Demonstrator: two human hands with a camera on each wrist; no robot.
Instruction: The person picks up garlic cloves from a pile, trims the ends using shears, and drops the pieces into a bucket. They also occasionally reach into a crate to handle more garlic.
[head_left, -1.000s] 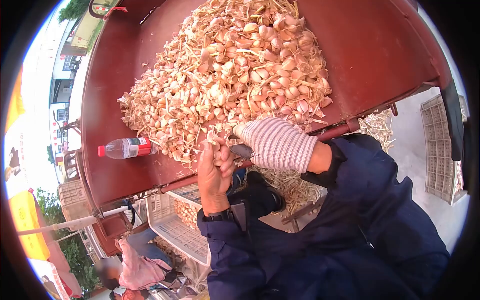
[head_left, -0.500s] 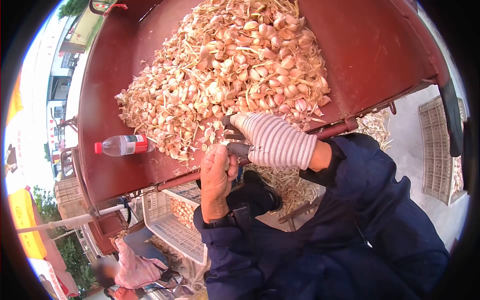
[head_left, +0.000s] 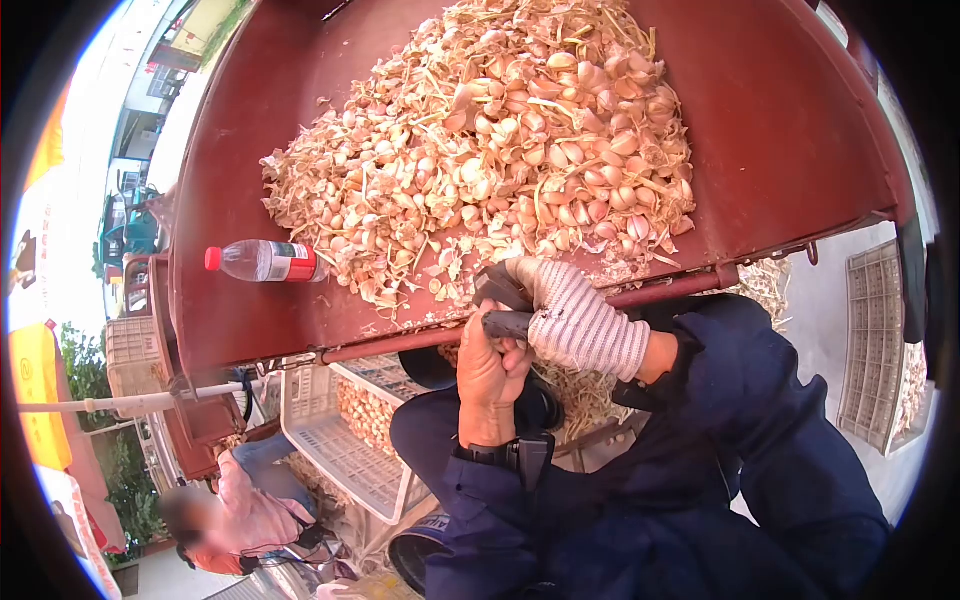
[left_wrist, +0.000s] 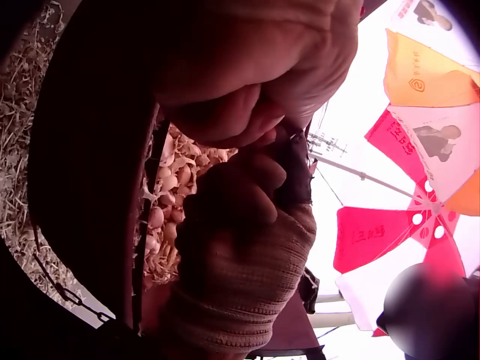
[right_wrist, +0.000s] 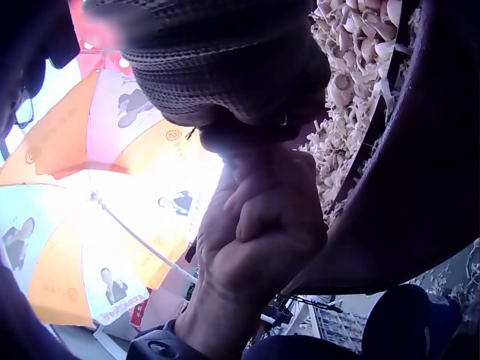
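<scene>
My bare left hand [head_left: 492, 385] and my right hand [head_left: 585, 325], in a striped knit glove, meet at the near edge of a red cart bed [head_left: 775, 130]. Black covers [head_left: 507, 326] wrap the right thumb and forefinger, which close over the left fingertips. The left fingers are curled, with the thumb up against the dark covers. Fingers hide the garlic between the hands in all three views. Just beyond them a large pile of garlic cloves [head_left: 500, 150] with dry skins and stalks covers the middle of the bed.
A plastic bottle [head_left: 250, 261] with a red cap lies left of the pile. Below the bed's edge stands a pale crate [head_left: 345, 470] near more garlic. Another crate [head_left: 868, 345] stands at far right. A person in pink [head_left: 255, 515] sits at lower left. An umbrella [right_wrist: 52, 247] spreads overhead.
One second ago, pale garlic showed in my left fingers; now it is covered. My right hand has come down over the left fingertips. The head view has shifted, so the scene sits differently.
</scene>
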